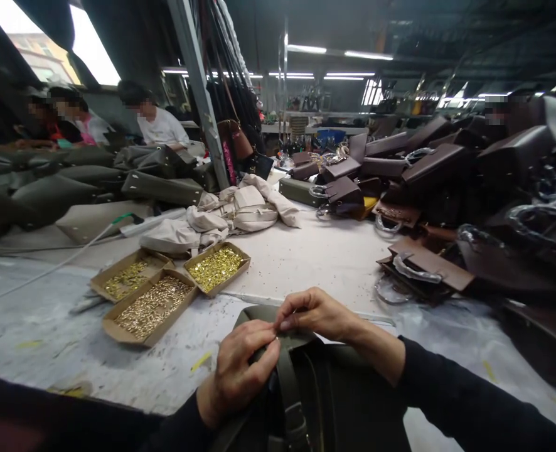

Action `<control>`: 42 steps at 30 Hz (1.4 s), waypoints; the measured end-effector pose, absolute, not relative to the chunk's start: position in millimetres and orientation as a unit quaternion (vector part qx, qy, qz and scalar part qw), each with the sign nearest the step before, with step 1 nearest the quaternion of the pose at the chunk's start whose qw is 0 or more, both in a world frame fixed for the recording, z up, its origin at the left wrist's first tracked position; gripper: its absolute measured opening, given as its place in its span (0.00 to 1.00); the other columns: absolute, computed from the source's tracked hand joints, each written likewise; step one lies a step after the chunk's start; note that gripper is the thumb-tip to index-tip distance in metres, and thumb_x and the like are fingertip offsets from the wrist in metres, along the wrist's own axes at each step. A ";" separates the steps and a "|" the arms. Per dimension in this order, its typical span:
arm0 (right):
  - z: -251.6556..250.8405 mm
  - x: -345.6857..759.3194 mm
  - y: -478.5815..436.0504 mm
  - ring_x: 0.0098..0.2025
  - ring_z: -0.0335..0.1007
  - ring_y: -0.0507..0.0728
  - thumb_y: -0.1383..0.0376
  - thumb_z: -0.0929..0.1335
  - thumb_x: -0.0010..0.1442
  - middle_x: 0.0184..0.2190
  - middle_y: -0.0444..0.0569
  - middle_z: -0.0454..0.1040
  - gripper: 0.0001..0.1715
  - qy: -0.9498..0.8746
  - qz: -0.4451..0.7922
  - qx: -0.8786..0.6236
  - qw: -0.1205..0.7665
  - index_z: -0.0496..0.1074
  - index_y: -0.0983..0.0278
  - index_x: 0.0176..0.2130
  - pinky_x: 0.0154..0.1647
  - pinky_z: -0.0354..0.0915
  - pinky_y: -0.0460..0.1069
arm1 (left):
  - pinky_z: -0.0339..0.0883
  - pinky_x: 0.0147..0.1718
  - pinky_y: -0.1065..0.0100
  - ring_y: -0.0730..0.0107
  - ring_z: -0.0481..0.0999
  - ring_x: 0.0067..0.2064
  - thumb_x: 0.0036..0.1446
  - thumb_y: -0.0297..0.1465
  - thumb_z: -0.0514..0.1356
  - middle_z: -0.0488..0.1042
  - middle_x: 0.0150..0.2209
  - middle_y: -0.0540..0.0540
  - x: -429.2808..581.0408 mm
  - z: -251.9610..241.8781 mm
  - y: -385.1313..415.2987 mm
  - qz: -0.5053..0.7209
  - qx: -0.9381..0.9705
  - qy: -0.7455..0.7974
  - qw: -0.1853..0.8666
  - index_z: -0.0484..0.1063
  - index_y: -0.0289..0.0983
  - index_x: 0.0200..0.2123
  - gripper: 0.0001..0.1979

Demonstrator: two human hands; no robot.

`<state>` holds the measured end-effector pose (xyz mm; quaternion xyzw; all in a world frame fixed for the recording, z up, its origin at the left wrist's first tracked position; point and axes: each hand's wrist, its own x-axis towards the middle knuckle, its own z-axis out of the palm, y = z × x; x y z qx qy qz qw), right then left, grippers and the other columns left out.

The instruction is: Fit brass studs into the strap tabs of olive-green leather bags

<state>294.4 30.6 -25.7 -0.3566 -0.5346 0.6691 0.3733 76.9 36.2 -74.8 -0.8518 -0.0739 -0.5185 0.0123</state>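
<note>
A dark olive handbag (363, 389) lies in front of me on the worktable, its opening and zip facing up. Across it runs a strap (288, 376) with a buckle. My left hand (245, 361) is closed on the bag's upper edge beside the strap, thumb and fingers pinched together. Close against those fingertips, my right hand (318, 314) is pinched shut at the same edge. What sits between the right fingertips is too small and covered to name. A tiny shiny spot shows by the left thumb.
Cardboard trays of small metal parts stand left: a gold-coloured tray (216, 267), a copper-toned tray (150, 307) and a part-filled tray (127, 279). Beige bags (250, 207) lie behind. Brown handbags (428, 263) pile up right, olive bags (160, 179) left. People (160, 125) sit beyond.
</note>
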 end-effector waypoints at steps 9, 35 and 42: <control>-31.2 295.6 11.9 0.38 0.74 0.53 0.53 0.80 0.55 0.34 0.48 0.80 0.19 -0.536 0.640 -0.355 0.420 0.82 0.65 0.35 0.45 0.67 0.47 | 0.75 0.54 0.60 0.63 0.75 0.53 0.59 0.14 0.59 0.69 0.45 0.44 82.1 -67.5 30.0 -0.501 -0.863 -0.065 0.028 0.73 0.28 0.41 0.08; -3.1 303.8 10.8 0.37 0.72 0.53 0.53 0.67 0.72 0.36 0.49 0.76 0.20 -0.798 0.402 -0.337 0.297 0.82 0.65 0.44 0.39 0.64 0.45 | 0.78 0.51 0.63 0.66 0.78 0.49 0.59 0.16 0.61 0.74 0.43 0.45 86.7 -72.1 25.8 -0.527 -0.844 -0.094 0.005 0.71 0.34 0.42 0.10; 7.2 302.0 17.9 0.37 0.71 0.53 0.63 0.72 0.67 0.34 0.46 0.75 0.08 -0.788 0.450 -0.343 0.244 0.81 0.65 0.41 0.39 0.64 0.45 | 0.79 0.43 0.68 0.70 0.80 0.39 0.61 0.20 0.61 0.75 0.37 0.48 90.2 -64.6 21.8 -0.547 -0.824 -0.139 -0.052 0.65 0.37 0.43 0.10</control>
